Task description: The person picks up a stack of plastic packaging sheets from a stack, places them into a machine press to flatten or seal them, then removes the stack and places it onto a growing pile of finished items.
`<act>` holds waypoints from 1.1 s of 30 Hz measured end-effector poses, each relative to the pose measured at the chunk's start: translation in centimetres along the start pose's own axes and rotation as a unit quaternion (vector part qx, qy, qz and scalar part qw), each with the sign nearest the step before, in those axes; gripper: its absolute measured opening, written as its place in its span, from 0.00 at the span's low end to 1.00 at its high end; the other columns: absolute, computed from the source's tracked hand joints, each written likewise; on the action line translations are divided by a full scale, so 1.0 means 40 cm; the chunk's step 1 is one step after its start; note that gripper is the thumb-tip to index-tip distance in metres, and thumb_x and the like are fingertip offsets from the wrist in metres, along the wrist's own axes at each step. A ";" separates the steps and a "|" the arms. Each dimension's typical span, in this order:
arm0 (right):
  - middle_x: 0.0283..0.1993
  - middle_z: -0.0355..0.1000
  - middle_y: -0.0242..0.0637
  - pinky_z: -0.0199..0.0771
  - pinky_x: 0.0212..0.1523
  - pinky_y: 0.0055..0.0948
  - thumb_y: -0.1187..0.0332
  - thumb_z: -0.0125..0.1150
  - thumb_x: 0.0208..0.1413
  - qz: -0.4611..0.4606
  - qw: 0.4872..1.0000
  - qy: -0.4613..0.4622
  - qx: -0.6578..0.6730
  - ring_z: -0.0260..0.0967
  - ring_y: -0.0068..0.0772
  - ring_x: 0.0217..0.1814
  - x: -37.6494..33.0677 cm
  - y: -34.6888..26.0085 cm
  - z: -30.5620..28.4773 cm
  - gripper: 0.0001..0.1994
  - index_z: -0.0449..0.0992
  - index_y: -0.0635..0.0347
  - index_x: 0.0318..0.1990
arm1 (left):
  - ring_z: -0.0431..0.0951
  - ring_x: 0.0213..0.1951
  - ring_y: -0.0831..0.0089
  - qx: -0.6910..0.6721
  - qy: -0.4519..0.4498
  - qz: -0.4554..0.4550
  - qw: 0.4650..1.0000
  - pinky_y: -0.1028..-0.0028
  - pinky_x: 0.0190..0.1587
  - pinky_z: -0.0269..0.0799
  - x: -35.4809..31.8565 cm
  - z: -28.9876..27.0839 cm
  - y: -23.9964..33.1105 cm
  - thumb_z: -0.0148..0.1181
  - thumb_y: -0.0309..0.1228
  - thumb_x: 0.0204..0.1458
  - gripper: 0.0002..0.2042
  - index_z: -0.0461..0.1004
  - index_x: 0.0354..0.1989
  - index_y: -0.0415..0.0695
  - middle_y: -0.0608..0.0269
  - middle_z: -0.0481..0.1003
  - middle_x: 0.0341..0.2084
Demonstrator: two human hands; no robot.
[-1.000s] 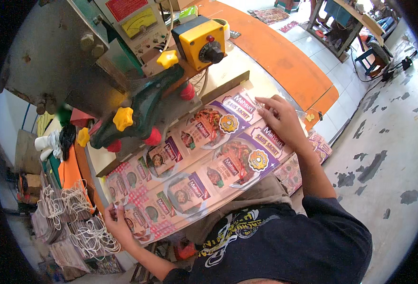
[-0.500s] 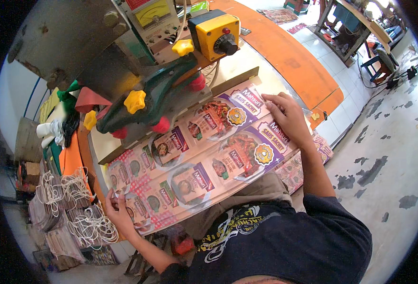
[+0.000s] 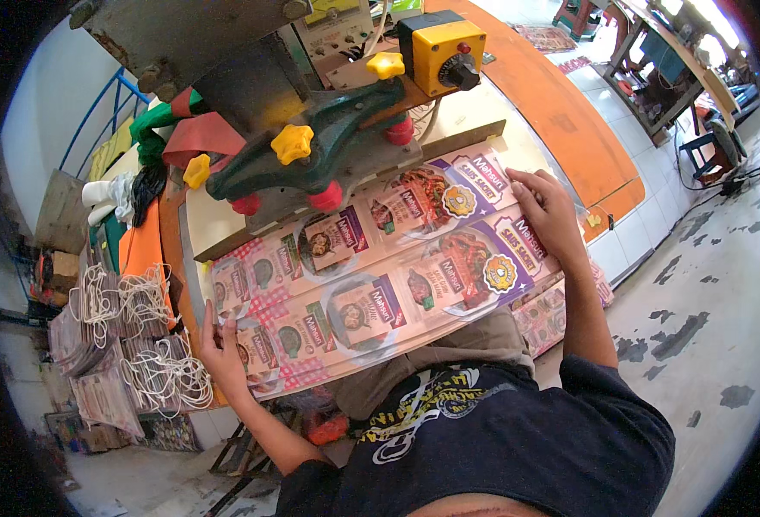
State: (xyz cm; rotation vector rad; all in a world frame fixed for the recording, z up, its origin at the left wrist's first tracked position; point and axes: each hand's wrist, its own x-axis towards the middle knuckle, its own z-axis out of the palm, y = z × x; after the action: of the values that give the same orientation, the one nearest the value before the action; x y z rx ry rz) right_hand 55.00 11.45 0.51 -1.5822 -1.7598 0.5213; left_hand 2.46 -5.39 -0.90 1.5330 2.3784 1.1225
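A pink printed plastic sheet (image 3: 371, 258) with food pictures and purple corners lies slanted in front of a press. It appears to have several layers, with the front edge over my lap. At its right end my right hand (image 3: 552, 215) grips the edge, fingers bent over the top. My left hand (image 3: 226, 355) holds the lower left edge between thumb and fingers, the index finger reaching up along the side. Above the sheet's far side is the press's dark green arm (image 3: 343, 142), with yellow star knobs (image 3: 293, 145) and red knobs (image 3: 326, 196). A metal bar (image 3: 462, 138) borders that side.
A yellow control box (image 3: 450, 56) with a black dial sits beyond the press on the orange table (image 3: 561, 103). Bundles tied with white cord (image 3: 169, 375) are stacked at left. More printed sheets (image 3: 552, 320) lie below my right forearm. A workbench (image 3: 668, 73) stands far right.
My view has shifted, so the press sits higher and farther right in the picture. Both hands stay at the same ends of the sheet; the left index finger looks straighter.
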 end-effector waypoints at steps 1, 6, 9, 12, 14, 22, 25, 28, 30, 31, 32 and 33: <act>0.37 0.73 0.44 0.71 0.45 0.38 0.62 0.59 0.66 -0.001 1.000 0.001 0.002 0.72 0.42 0.41 0.000 0.000 -0.001 0.16 0.83 0.57 0.55 | 0.62 0.33 0.76 0.006 -0.008 -0.006 1.000 0.73 0.37 0.61 0.002 0.001 0.009 0.64 0.39 0.64 0.26 0.72 0.68 0.42 0.69 0.66 0.31; 0.36 0.72 0.44 0.71 0.44 0.38 0.61 0.59 0.66 -0.001 1.000 0.001 0.010 0.72 0.42 0.40 0.000 0.008 -0.001 0.16 0.83 0.57 0.55 | 0.66 0.38 0.72 0.000 -0.022 -0.029 0.999 0.71 0.43 0.64 0.002 0.001 0.005 0.63 0.39 0.64 0.24 0.73 0.67 0.44 0.63 0.70 0.40; 0.35 0.72 0.44 0.71 0.44 0.38 0.61 0.59 0.66 0.002 1.000 0.004 0.013 0.72 0.41 0.40 0.000 0.006 -0.003 0.16 0.83 0.57 0.54 | 0.62 0.31 0.75 -0.011 -0.013 -0.007 1.000 0.73 0.36 0.62 -0.001 0.008 -0.014 0.63 0.40 0.64 0.25 0.73 0.67 0.45 0.67 0.67 0.32; 0.35 0.73 0.43 0.71 0.43 0.37 0.61 0.60 0.65 0.005 1.000 0.006 0.013 0.73 0.40 0.40 0.000 0.005 -0.002 0.15 0.83 0.57 0.54 | 0.64 0.32 0.74 0.002 -0.005 0.011 1.000 0.72 0.37 0.64 0.001 0.008 -0.004 0.63 0.38 0.64 0.24 0.74 0.67 0.46 0.66 0.69 0.34; 0.35 0.73 0.43 0.72 0.43 0.37 0.61 0.60 0.65 0.004 1.000 0.007 0.010 0.73 0.40 0.40 -0.001 0.000 -0.002 0.15 0.83 0.57 0.54 | 0.65 0.32 0.73 0.000 -0.004 0.018 1.000 0.72 0.37 0.65 0.001 0.009 -0.005 0.63 0.37 0.64 0.22 0.74 0.66 0.47 0.65 0.71 0.34; 0.35 0.72 0.42 0.70 0.41 0.34 0.61 0.59 0.67 -0.005 1.000 0.003 0.004 0.71 0.35 0.38 0.000 0.009 -0.004 0.16 0.82 0.60 0.55 | 0.66 0.30 0.74 0.002 -0.016 0.010 1.000 0.71 0.36 0.66 0.002 0.006 0.017 0.61 0.34 0.65 0.19 0.77 0.64 0.48 0.64 0.73 0.32; 0.34 0.70 0.41 0.69 0.40 0.33 0.61 0.59 0.68 -0.015 1.000 0.005 0.004 0.70 0.34 0.37 0.000 0.015 -0.002 0.17 0.82 0.62 0.55 | 0.66 0.32 0.75 -0.019 -0.029 0.008 0.999 0.71 0.36 0.66 0.008 0.006 0.017 0.61 0.34 0.65 0.20 0.75 0.65 0.47 0.64 0.74 0.35; 0.34 0.70 0.41 0.69 0.40 0.33 0.61 0.59 0.68 -0.022 1.000 0.003 -0.004 0.70 0.34 0.37 0.003 0.019 -0.003 0.16 0.82 0.62 0.55 | 0.67 0.33 0.75 -0.024 -0.017 -0.045 0.999 0.72 0.38 0.66 -0.003 0.009 -0.002 0.61 0.36 0.65 0.23 0.73 0.67 0.44 0.63 0.75 0.39; 0.34 0.71 0.42 0.69 0.41 0.35 0.61 0.59 0.66 -0.019 1.000 0.003 -0.007 0.71 0.38 0.38 0.004 0.019 -0.004 0.16 0.82 0.59 0.55 | 0.67 0.34 0.75 -0.015 -0.015 -0.050 0.999 0.72 0.39 0.67 -0.001 0.009 -0.015 0.62 0.38 0.65 0.25 0.72 0.68 0.42 0.62 0.76 0.42; 0.35 0.72 0.43 0.70 0.43 0.37 0.61 0.60 0.65 -0.013 1.000 0.004 -0.006 0.72 0.41 0.40 0.004 0.016 -0.004 0.15 0.83 0.56 0.54 | 0.68 0.35 0.75 -0.011 -0.015 -0.053 0.998 0.72 0.40 0.68 0.000 0.007 -0.023 0.63 0.39 0.65 0.26 0.71 0.68 0.41 0.62 0.76 0.43; 0.35 0.73 0.44 0.71 0.44 0.39 0.61 0.60 0.64 -0.007 1.000 0.005 -0.005 0.73 0.44 0.41 0.003 0.014 -0.004 0.15 0.83 0.53 0.54 | 0.68 0.35 0.75 -0.019 -0.014 -0.054 0.998 0.72 0.41 0.68 0.000 0.008 -0.033 0.63 0.39 0.64 0.26 0.72 0.67 0.40 0.62 0.76 0.43; 0.35 0.73 0.43 0.71 0.44 0.39 0.61 0.60 0.64 -0.008 1.000 0.007 -0.004 0.73 0.44 0.41 0.003 0.012 -0.005 0.15 0.83 0.53 0.54 | 0.69 0.36 0.74 -0.027 -0.012 -0.056 0.998 0.72 0.42 0.68 0.001 0.009 -0.044 0.63 0.40 0.64 0.26 0.72 0.67 0.39 0.62 0.76 0.44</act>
State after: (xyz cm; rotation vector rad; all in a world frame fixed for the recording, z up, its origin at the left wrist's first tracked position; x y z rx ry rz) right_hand 55.46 11.63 0.34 -1.5729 -1.7648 0.4958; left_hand 1.28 -5.55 -2.26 1.3712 2.3651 1.1263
